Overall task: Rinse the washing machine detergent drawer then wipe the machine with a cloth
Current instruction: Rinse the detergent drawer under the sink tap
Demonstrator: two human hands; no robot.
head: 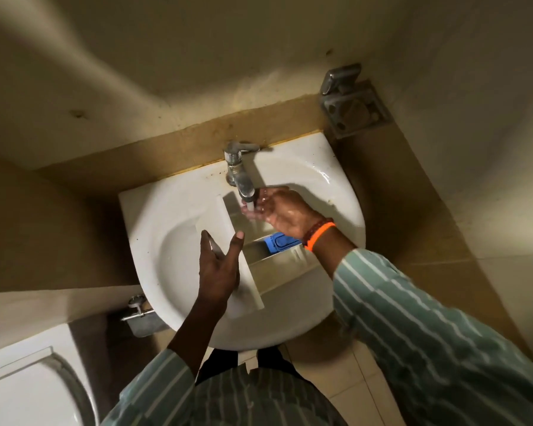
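The white detergent drawer (pixel 268 265) lies across the white basin (pixel 154 219), its front panel to the left and a blue insert (pixel 279 241) in its right part. A chrome tap (pixel 239 170) runs water onto it. My right hand (pixel 277 210) is under the stream, wet, fingers spread over the drawer's far compartment. My left hand (pixel 219 265) hovers at the drawer's front panel with fingers and thumb straight; whether it touches the panel I cannot tell.
A metal soap holder (pixel 348 103) is fixed on the wall at the back right. A white toilet (pixel 28 385) stands at the lower left, with a metal fitting (pixel 139 312) under the basin's left edge. Tiled walls close in on both sides.
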